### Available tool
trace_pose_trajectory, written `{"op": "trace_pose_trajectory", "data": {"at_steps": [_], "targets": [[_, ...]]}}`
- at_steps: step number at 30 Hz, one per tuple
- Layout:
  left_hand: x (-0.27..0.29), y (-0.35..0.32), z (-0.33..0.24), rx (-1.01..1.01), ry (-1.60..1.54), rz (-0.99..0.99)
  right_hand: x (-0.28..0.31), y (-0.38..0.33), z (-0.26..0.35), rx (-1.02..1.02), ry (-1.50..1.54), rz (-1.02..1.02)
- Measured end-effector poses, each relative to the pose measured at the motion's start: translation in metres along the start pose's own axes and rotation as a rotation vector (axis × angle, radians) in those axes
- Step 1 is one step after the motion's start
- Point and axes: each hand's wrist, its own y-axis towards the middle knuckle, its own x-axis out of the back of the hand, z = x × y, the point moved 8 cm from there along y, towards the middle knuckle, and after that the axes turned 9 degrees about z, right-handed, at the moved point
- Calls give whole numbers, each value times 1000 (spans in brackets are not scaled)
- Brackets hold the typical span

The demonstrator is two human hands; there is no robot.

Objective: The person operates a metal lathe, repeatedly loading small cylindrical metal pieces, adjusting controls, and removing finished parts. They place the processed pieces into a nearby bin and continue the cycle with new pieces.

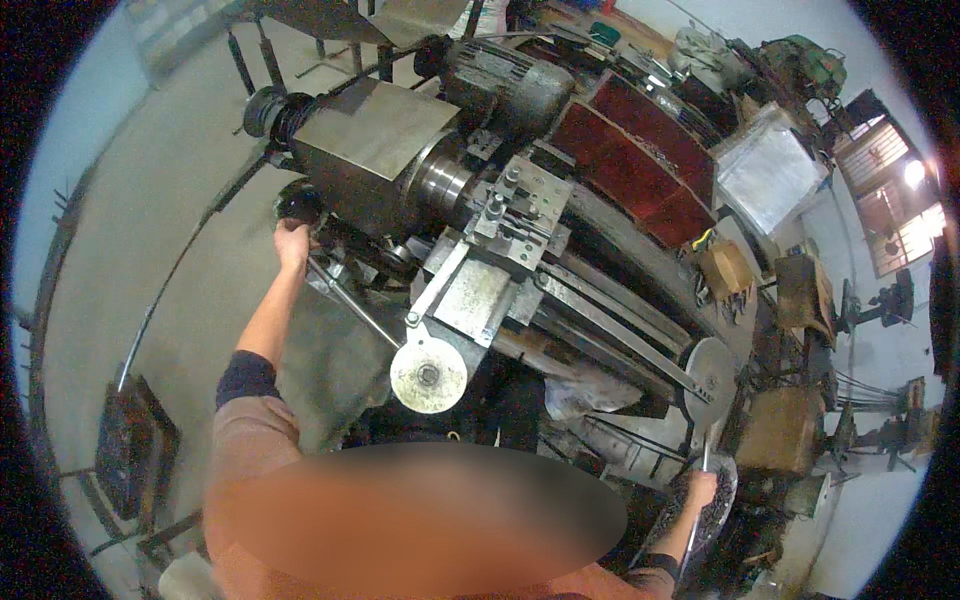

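A metal lathe stands before me, its bright chuck [442, 180] beside the tool post [515, 215]. On the left, my left hand [292, 243] is closed at the far end of a metal lever [352, 302], partly hiding its grip. That lever runs down to a pale round disc [428, 376] on the slide. Just beyond the hand sits a dark round part [298, 202]. At the lower right, my right hand [702, 488] is wrapped round a metal rod [690, 545]. The rod extends below a second round disc [708, 382] at the bed's right end.
A grey motor [505, 85] sits behind the headstock [370, 125]. Dark red trays [640, 150] lie behind the bed, with a clear plastic sheet [770, 168] farther right. A pan of metal chips [722, 500] is beside my right hand. A dark box [132, 450] stands at left.
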Motion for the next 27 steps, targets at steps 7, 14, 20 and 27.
{"op": "trace_pose_trajectory", "data": {"at_steps": [7,14,20,27], "targets": [[5,6,17,142,-130,77,15,-37,17,19,46,80],[-6,19,21,-110,84,95,11,-5,7,98,-88,-209],[4,14,-4,6,72,61,48,53,17,95,-141,50],[-4,5,-5,136,-27,105,50,75,25,15,-258,-212]]}}
